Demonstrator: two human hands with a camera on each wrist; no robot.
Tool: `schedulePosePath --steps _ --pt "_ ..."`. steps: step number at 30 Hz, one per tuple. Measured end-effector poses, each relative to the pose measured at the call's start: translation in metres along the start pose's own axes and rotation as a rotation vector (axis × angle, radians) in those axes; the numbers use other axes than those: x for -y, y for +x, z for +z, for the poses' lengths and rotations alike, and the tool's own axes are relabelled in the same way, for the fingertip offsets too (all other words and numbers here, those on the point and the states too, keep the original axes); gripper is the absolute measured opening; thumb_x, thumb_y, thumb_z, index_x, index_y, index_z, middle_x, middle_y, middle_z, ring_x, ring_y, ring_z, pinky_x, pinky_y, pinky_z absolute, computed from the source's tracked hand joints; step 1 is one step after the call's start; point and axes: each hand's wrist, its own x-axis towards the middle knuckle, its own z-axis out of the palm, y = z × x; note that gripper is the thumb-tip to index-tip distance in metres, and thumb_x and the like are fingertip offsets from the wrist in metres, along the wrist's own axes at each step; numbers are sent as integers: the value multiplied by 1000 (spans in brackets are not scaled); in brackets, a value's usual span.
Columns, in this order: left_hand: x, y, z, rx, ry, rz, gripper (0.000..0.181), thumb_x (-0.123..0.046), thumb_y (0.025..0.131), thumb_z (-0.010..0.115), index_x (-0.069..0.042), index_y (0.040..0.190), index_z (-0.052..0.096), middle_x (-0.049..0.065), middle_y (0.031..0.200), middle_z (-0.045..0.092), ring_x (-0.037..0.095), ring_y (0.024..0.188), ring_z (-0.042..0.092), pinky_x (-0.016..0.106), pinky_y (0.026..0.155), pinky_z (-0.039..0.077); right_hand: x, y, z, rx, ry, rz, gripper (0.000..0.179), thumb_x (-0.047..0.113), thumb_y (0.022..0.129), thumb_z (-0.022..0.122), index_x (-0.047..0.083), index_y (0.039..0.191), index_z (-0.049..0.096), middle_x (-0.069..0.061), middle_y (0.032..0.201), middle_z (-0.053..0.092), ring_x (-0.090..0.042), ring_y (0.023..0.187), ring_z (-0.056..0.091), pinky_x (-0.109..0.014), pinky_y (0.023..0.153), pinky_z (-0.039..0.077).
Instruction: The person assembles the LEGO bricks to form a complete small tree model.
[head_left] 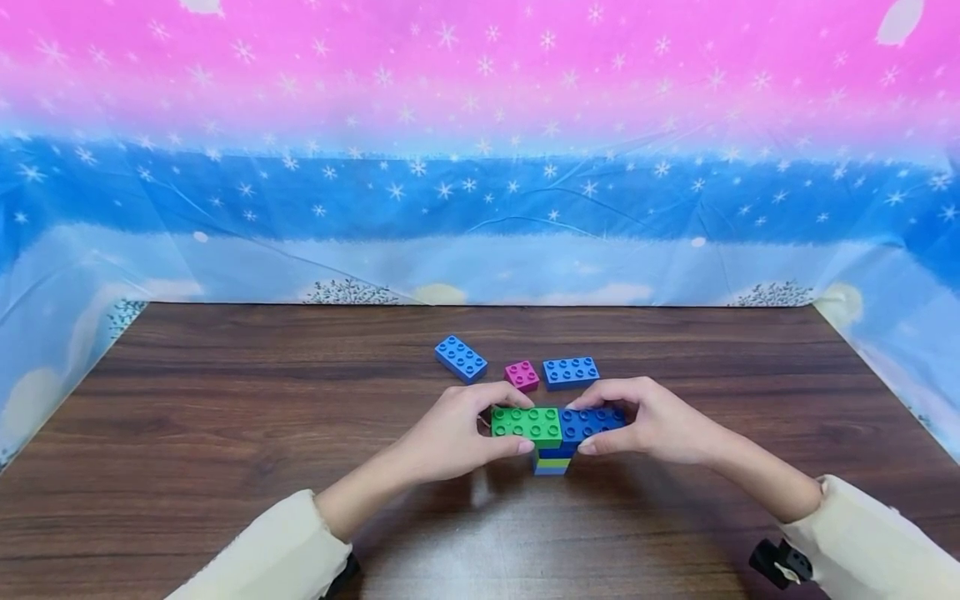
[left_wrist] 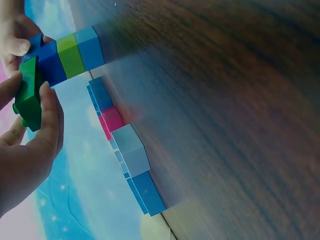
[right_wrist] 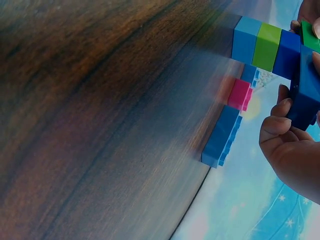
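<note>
A small tower of building bricks [head_left: 552, 463] stands upright on the table: light blue at the bottom, then lime green [left_wrist: 68, 56], then dark blue [right_wrist: 286, 55]. Across its top lie a green brick [head_left: 525, 427] and a dark blue brick [head_left: 594, 423], end to end, each jutting out to one side. My left hand [head_left: 453, 432] grips the green brick by its long sides, thumb at the near side and fingers at the far side. On the other side my right hand [head_left: 667, 423] holds the top dark blue brick in the same way.
Behind the tower lie a blue brick [head_left: 461, 359], a small pink brick [head_left: 522, 376] and another blue brick [head_left: 571, 373]. The left wrist view also shows a pale blue brick [left_wrist: 132, 152] near them. A patterned cloth [head_left: 480, 192] hangs along the table's far edge.
</note>
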Motion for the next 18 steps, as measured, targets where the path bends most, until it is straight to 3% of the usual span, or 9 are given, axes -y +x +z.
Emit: schedulePosePath --steps 5,18 --pt "-1 0 0 4 -5 -10 29 -22 82 69 -10 107 62 0 97 61 10 79 53 23 67 47 0 0 0 3 9 -1 30 22 82 70 15 110 63 -1 102 61 -22 85 55 -30 71 49" --pt "-5 2 2 -20 -6 -50 25 -17 79 72 -9 102 64 0 93 63 9 75 54 24 64 46 2 0 0 -1 6 7 30 22 81 70 15 110 63 -1 102 61 -21 85 56 -30 71 49"
